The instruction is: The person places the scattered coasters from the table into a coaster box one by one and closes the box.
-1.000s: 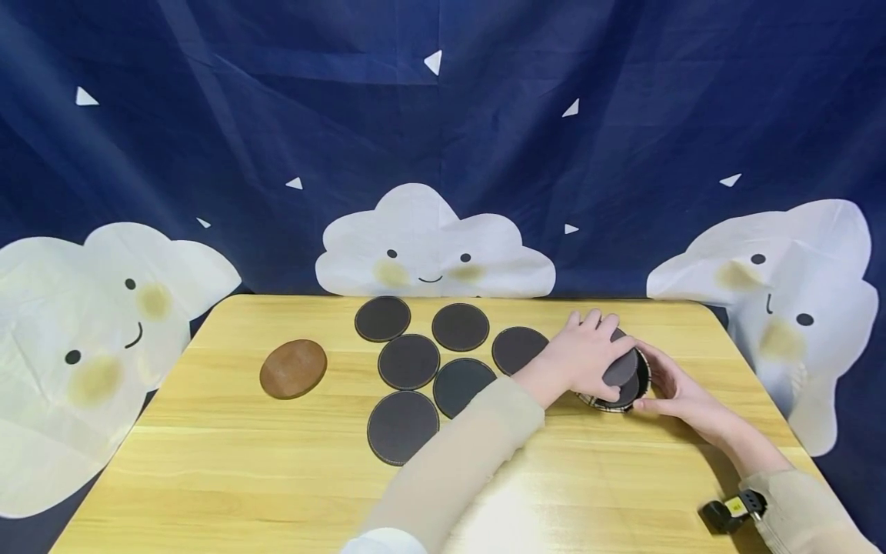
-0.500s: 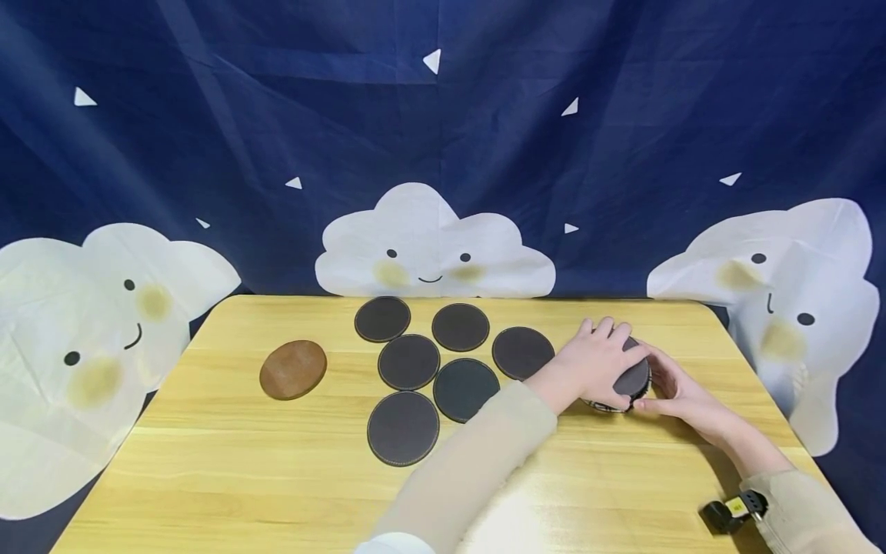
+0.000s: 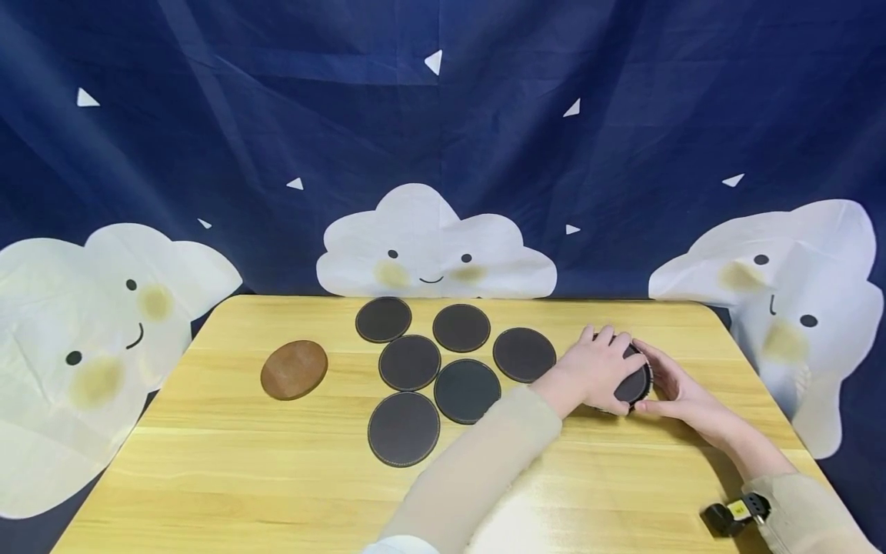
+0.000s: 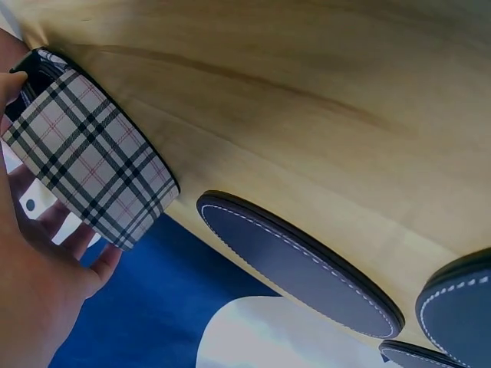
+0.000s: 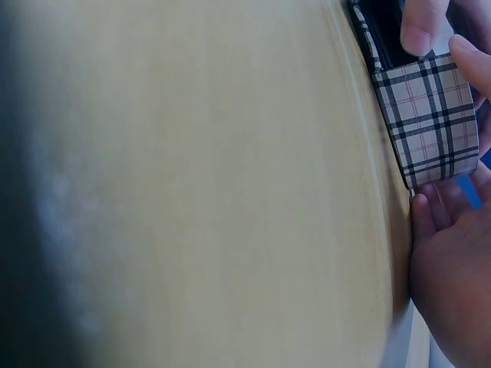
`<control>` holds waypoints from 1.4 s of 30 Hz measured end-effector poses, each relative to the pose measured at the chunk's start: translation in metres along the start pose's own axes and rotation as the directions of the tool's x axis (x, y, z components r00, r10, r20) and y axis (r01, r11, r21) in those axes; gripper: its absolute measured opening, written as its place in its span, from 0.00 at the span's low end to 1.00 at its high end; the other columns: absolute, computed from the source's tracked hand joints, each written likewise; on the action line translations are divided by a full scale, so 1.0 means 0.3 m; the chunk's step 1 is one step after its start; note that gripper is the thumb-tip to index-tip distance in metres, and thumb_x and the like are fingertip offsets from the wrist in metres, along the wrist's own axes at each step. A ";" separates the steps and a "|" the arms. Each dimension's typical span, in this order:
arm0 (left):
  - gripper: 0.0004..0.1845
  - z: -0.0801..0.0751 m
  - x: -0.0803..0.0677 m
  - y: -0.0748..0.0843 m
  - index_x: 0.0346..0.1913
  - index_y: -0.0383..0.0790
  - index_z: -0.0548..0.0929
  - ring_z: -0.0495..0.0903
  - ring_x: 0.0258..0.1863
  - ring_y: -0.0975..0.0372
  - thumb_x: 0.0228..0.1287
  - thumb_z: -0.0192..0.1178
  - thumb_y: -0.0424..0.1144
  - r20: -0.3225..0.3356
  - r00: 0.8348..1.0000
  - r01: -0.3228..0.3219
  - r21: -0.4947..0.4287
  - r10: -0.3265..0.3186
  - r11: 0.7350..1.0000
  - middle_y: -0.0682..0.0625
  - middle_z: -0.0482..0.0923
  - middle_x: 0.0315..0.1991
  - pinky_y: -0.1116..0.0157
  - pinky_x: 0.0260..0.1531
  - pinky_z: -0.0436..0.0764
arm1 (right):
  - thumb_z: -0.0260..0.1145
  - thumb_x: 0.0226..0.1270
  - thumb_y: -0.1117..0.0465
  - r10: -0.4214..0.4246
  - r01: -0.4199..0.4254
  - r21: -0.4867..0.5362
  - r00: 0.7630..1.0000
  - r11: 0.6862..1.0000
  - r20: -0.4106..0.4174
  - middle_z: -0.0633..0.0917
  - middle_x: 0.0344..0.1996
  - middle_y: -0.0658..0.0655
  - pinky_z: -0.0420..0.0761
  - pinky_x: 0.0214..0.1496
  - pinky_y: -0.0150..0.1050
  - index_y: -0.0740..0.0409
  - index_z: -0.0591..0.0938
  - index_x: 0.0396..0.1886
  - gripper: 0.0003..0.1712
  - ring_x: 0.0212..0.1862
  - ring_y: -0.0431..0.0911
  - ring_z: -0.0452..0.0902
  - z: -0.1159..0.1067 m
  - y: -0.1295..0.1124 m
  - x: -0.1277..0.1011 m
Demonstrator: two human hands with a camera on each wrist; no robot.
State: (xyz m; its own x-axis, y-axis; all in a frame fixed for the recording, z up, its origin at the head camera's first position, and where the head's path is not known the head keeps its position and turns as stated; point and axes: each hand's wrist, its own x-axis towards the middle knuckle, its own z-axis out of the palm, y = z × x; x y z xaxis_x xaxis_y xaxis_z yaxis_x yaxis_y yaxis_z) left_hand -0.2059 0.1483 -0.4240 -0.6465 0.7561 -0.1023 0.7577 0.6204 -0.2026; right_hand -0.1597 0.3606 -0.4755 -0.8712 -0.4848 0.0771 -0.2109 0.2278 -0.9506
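Nearest the camera, a small black device with a yellow label [image 3: 732,514] sits at the right sleeve's cuff. Beyond it, on the right part of the wooden table [image 3: 208,477], both hands meet at a round plaid holder [image 4: 92,165] that stands on the tabletop. The right hand [image 3: 674,388] cups the holder's right side, fingers curved against its checked wall. The left hand [image 3: 598,369] lies over the top, fingers curled round a dark coaster [image 3: 633,382] that sits in the mouth of the holder, the thumb at its near edge. Just left of the hands, six dark round coasters with pale stitching lie flat in a loose cluster: the nearest [image 3: 404,428] at the front, two [image 3: 467,391] [image 3: 409,362] in the middle, one [image 3: 524,354] close beside the left hand, and two [image 3: 383,319] [image 3: 461,327] at the back. Well apart to the left lies a brown coaster [image 3: 294,369]. Behind the table hangs a dark blue cloth [image 3: 443,131] with smiling white clouds [image 3: 432,246].
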 end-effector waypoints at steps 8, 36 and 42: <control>0.45 0.022 0.000 0.001 0.81 0.71 0.60 0.60 0.76 0.62 0.64 0.56 0.79 -0.007 1.000 0.008 0.005 -0.008 1.000 0.59 0.59 0.79 0.59 0.75 0.63 | 0.63 0.69 0.80 -0.015 0.015 -0.010 1.000 1.000 -0.001 0.63 0.75 0.26 0.61 0.66 0.15 0.60 0.46 0.88 0.55 0.71 0.16 0.61 -0.002 0.002 0.004; 0.33 0.032 -0.094 -0.076 0.79 0.64 0.65 0.60 0.78 0.61 0.78 0.44 0.71 -0.108 0.994 -0.024 0.071 0.032 0.997 0.57 0.63 0.78 0.60 0.75 0.63 | 0.64 0.66 0.81 -0.014 0.014 -0.008 1.000 1.000 -0.021 0.66 0.73 0.30 0.63 0.64 0.14 0.56 0.47 0.88 0.57 0.70 0.17 0.63 0.007 0.005 -0.008; 0.34 0.039 -0.133 -0.111 0.79 0.62 0.66 0.60 0.79 0.59 0.78 0.44 0.71 -0.135 0.990 -0.027 0.116 0.043 0.993 0.54 0.63 0.80 0.57 0.76 0.64 | 0.64 0.66 0.82 -0.024 0.024 -0.006 0.999 1.000 -0.032 0.69 0.73 0.33 0.64 0.64 0.15 0.57 0.48 0.88 0.57 0.69 0.20 0.66 0.008 0.011 -0.002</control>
State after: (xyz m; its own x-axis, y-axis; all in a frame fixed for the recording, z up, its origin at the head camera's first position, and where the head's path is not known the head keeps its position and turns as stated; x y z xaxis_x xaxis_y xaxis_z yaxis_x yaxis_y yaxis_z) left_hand -0.2064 0.0951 -0.4246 -0.5951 0.8034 0.0218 0.7595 0.5710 -0.3116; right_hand -0.1590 0.3597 -0.4794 -0.8797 -0.4627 0.1095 -0.2343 0.2213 -0.9466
